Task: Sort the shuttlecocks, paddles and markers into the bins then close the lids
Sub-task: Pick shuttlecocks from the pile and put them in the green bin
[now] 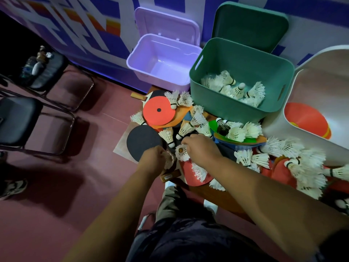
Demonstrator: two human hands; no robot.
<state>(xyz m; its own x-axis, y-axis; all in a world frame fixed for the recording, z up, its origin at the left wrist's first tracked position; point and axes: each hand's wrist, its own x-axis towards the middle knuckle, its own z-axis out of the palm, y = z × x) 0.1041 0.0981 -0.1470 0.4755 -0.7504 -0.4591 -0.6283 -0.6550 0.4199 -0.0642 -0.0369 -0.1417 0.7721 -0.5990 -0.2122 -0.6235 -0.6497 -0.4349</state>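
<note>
White feather shuttlecocks (251,158), paddles and flat disc markers lie in a pile on a low wooden table (217,195). My left hand (154,159) grips a shuttlecock (169,160) just right of a black paddle (143,142). My right hand (202,149) holds another shuttlecock (181,152) beside it. The green bin (241,59) contains several shuttlecocks. An orange marker (306,118) lies in the white bin (321,87). The purple bin (162,59) holds nothing. A red paddle (158,111) tops the pile's far left.
All three bins stand open along the patterned wall, lids tipped back. Two black folding chairs (17,120) stand on the red floor to the left, one with bottles on it. A shoe (13,188) shows at the left edge.
</note>
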